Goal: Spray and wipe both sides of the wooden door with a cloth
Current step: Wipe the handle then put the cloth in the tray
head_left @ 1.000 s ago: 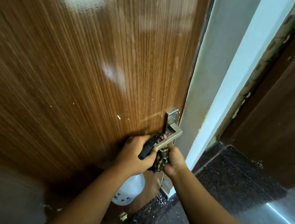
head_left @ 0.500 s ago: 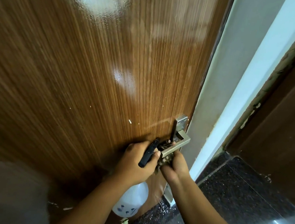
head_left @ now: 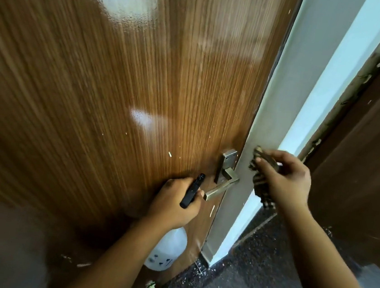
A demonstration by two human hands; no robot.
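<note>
At about five o'clock on the wooden door (head_left: 119, 88), just below the metal lever handle (head_left: 223, 186), the left hand (head_left: 172, 203) is curled round the neck of a spray bottle (head_left: 166, 250); its black nozzle (head_left: 192, 190) points up toward one o'clock at the door face, and the white body hangs under the wrist. The tip of the lever lies right against this hand's knuckles, though whether it touches them is hard to tell. The right hand (head_left: 284, 178) is off the door, out at three o'clock from the lever and in front of the pale door edge (head_left: 268, 129), its fingers bunched round a patterned cloth (head_left: 262, 178) whose loose end dangles down. A glossy wet-looking patch (head_left: 127, 1) shines high on the panel at twelve o'clock, with a smaller gleam (head_left: 142, 117) at mid-height. The door's long axis runs up and down, and the open edge lies between the two hands, so the cloth hand is the nearer one to the edge and to whatever face lies beyond it, while the bottle hand is nearer this face. Judging by that, the coming move hinges on bringing the cloth back leftward, toward nine o'clock, onto the panel or round the edge; the far side cannot be seen from here.
</note>
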